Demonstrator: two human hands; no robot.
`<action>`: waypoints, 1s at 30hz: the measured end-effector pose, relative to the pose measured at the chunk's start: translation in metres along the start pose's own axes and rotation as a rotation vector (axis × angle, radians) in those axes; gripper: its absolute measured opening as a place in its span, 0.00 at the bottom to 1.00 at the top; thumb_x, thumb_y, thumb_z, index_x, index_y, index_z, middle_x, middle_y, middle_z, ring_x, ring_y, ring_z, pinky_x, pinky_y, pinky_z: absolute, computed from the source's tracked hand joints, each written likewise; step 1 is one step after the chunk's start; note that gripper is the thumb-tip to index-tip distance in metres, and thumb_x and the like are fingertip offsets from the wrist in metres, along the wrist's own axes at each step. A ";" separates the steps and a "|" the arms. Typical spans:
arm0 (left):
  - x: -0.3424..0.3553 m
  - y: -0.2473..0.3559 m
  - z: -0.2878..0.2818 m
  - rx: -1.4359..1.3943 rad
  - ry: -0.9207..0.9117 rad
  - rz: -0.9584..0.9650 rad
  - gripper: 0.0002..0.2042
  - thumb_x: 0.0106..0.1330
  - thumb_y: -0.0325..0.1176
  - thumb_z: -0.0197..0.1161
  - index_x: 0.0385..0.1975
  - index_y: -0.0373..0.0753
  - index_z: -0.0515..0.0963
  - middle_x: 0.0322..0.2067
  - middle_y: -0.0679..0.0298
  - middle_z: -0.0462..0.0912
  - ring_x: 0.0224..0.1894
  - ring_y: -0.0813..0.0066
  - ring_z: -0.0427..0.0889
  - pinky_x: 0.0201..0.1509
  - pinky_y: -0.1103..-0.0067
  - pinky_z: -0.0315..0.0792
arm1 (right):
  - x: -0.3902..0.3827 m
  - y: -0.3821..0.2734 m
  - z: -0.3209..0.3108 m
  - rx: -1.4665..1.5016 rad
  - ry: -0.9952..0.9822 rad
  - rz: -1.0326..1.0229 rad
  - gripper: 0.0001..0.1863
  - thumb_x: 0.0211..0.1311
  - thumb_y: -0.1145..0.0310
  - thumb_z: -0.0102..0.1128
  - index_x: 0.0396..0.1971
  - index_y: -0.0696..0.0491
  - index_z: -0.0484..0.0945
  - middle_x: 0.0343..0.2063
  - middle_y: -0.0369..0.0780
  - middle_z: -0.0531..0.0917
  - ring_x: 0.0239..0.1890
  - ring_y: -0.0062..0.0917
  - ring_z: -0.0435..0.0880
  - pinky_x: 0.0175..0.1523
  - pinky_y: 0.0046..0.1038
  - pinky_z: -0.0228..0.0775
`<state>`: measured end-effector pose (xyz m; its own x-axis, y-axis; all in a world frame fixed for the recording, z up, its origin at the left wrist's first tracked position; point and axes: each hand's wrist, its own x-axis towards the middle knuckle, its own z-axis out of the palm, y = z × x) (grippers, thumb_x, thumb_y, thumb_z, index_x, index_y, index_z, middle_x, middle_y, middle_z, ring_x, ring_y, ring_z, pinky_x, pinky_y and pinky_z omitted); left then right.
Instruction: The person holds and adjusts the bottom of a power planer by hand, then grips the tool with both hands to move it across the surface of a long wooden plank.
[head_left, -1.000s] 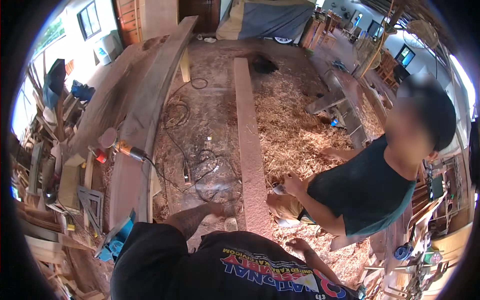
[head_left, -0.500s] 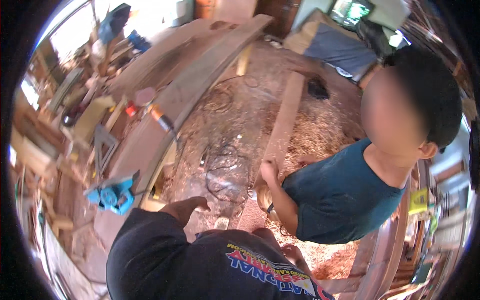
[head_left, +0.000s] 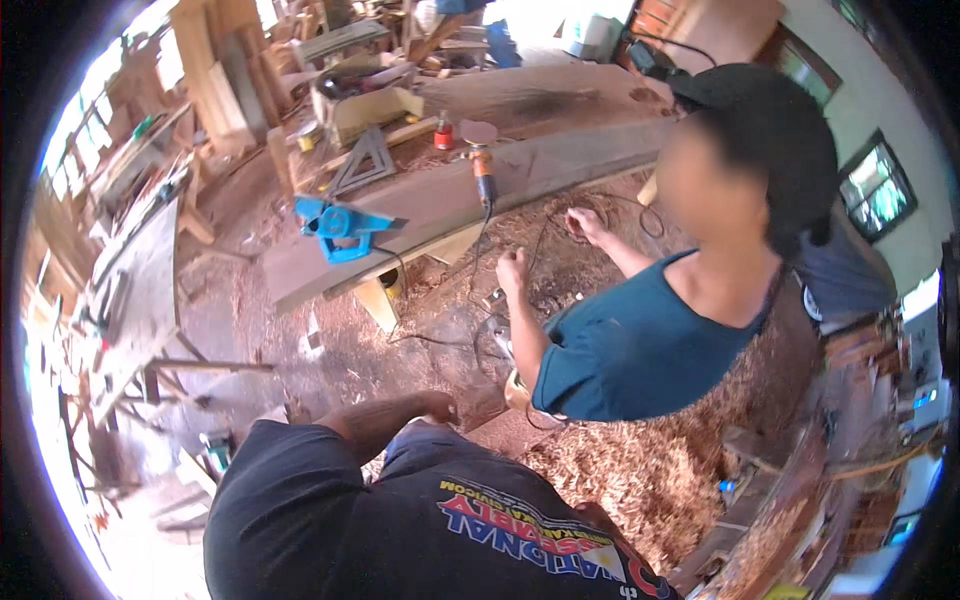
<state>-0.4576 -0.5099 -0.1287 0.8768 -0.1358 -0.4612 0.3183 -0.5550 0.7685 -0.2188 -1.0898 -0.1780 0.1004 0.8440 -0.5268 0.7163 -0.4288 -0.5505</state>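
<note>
My left arm in a dark sleeve reaches across the lower middle, and my left hand (head_left: pixel 438 406) hangs in front of my body. Its fingers look curled in, with nothing visible in them. It is nearest to a reddish-brown board (head_left: pixel 500 432) on the floor, which it does not clearly touch. Of my right arm (head_left: pixel 600 520) only a patch shows past my shirt; the hand is hidden. On the right, a co-worker (head_left: pixel 640 335) in a teal top and black cap bends forward, both hands raised. One co-worker's hand (head_left: pixel 512 272) looks closed; what it holds, if anything, is unclear.
A long thick plank (head_left: pixel 410 215) bears a blue power planer (head_left: pixel 340 228), an orange-and-black power tool (head_left: pixel 482 175), a triangular square (head_left: pixel 360 160) and a red bottle (head_left: pixel 443 132). Cables trail over the floor. Wood shavings (head_left: pixel 640 470) heap at right; a workbench (head_left: pixel 140 290) stands left.
My view has swung left, so the plank with the tools sits more level. My left hand's fingers have drawn in. The co-worker has straightened somewhat and lifted the hands off the board.
</note>
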 end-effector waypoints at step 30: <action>-0.262 -0.113 0.108 -0.268 0.323 -0.531 0.20 0.73 0.60 0.64 0.51 0.55 0.90 0.47 0.60 0.92 0.49 0.57 0.90 0.56 0.64 0.81 | 0.097 -0.203 -0.082 -0.207 -0.388 0.116 0.27 0.70 0.42 0.60 0.44 0.53 0.90 0.44 0.49 0.91 0.46 0.45 0.90 0.57 0.45 0.80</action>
<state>-0.7623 -0.5000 -0.1423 0.6269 0.3746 -0.6831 0.7778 -0.2503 0.5766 -0.2979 -0.8945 -0.0648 -0.0496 0.5938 -0.8031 0.8425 -0.4069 -0.3529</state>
